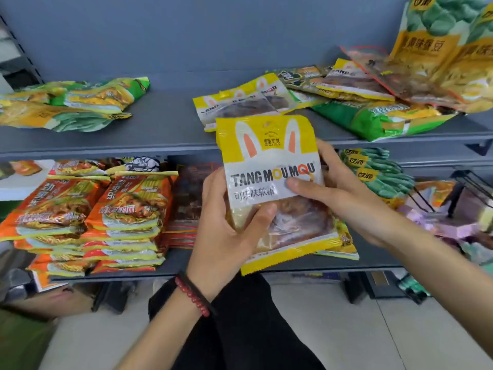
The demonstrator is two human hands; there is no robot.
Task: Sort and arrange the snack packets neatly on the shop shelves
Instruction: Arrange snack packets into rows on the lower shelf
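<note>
right fingers (327,156) mostly behind yellow packet (269,166), green bags (437,20) cropped top right

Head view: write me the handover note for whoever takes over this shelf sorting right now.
Left hand grips the Tang Mou Mou packet at its lower left; right hand holds its right side, thumb on the front.
Done: orange noodle packets stacked in neat piles on the lower shelf.
Left, as I judge it: place the held packet with the matching yellow packets on the upper shelf; sort the mixed heap at its right; tidy the loose green packets at its left.
</note>
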